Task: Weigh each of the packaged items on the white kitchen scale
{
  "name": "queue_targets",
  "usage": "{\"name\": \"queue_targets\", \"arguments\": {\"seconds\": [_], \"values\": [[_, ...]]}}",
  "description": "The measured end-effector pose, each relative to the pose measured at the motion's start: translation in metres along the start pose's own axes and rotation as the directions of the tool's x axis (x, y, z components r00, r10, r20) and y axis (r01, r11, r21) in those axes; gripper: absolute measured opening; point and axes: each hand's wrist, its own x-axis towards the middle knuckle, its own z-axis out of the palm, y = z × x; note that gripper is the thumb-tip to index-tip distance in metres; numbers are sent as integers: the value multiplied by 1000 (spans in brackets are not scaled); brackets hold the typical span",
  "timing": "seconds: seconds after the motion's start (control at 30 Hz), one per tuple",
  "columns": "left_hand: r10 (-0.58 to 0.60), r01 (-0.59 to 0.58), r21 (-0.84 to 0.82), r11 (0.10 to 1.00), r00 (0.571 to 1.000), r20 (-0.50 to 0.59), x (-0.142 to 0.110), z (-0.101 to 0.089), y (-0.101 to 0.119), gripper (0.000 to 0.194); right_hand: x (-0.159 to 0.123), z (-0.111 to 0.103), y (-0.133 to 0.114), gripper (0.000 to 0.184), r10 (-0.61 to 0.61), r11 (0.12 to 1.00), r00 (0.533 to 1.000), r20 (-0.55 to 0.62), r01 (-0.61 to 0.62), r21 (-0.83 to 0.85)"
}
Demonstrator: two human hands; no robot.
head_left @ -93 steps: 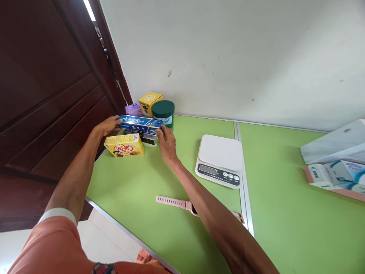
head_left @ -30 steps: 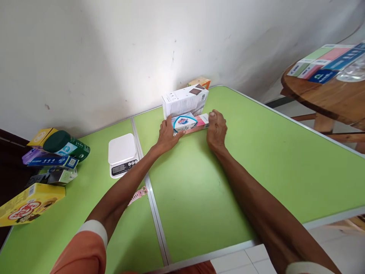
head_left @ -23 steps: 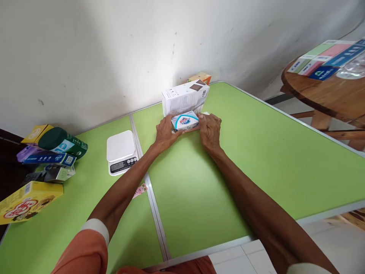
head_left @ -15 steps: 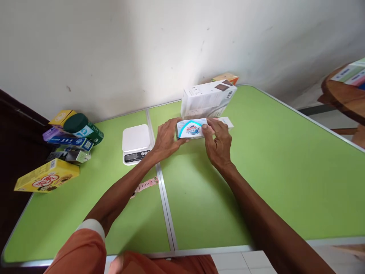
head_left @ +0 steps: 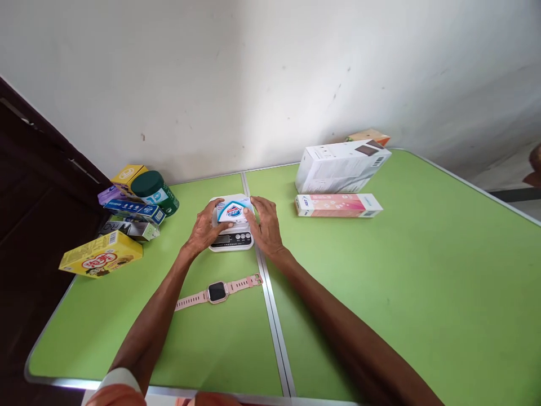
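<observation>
Both hands hold a small white and blue soap box on the platform of a white kitchen scale. My left hand grips the box's left end, and my right hand grips its right end. The scale stands on the green table, just left of the metal seam down its middle.
A pink smartwatch lies in front of the scale. At the left stand a yellow snack box, a blue toothpaste box, a green jar and other small boxes. To the right lie a pink carton and a white box.
Both hands lifted the soap box off the pink carton at the right and carried it left onto the scale. The view turned left with it.
</observation>
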Motion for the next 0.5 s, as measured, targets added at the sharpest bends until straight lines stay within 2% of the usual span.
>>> {"name": "queue_targets", "arguments": {"seconds": [0.17, 0.33, 0.4, 0.5], "values": [[-19, 19, 2, 1000, 1000, 8, 5, 7, -19, 73, -6, 8, 11, 60, 18, 999, 1000, 16, -18, -38], [-8, 8, -2, 1000, 1000, 14, 6, 0, -31, 76, -8, 15, 10, 61, 41, 999, 998, 37, -40, -31], [-27, 27, -23, 999, 1000, 3, 4, -1, -35, 85, -9, 18, 8, 62, 49, 999, 998, 50, -49, -8], [-37, 29, -129, 991, 998, -57, -1, 6, -41, 108, -10, 20, 6, 68, 95, 995, 994, 44, -97, 39]]}}
